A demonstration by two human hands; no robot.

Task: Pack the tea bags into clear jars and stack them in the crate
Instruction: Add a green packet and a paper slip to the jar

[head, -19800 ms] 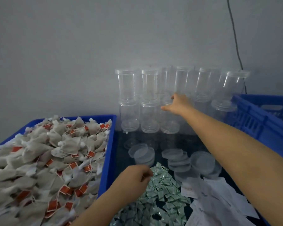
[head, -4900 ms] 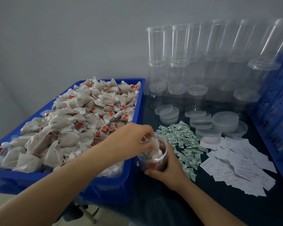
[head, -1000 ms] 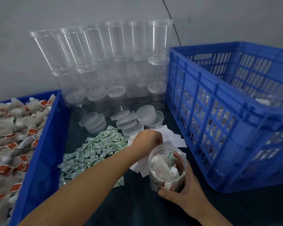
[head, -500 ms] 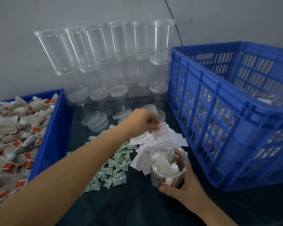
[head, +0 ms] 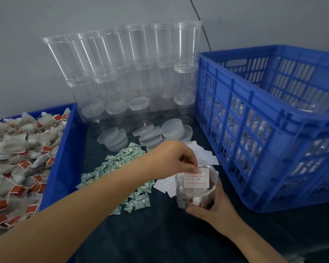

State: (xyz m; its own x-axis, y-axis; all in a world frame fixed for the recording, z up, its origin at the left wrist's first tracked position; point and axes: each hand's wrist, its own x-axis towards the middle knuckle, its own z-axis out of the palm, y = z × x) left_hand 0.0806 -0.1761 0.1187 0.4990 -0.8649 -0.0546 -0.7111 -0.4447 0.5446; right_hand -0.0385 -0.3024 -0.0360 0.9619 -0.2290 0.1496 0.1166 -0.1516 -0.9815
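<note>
White paper slip point(head: 196, 177) — pinched by left hand point(head: 171, 158) — sits over the jar point(head: 196, 188) that right hand point(head: 215, 207) grips.

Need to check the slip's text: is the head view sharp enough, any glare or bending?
Head view: soft overall, so the red print on the paper slip held by the left hand is unreadable; the stacked empty jars lean outward from wide-angle distortion; lighting is flat, with no harsh glare on the jar.
</note>
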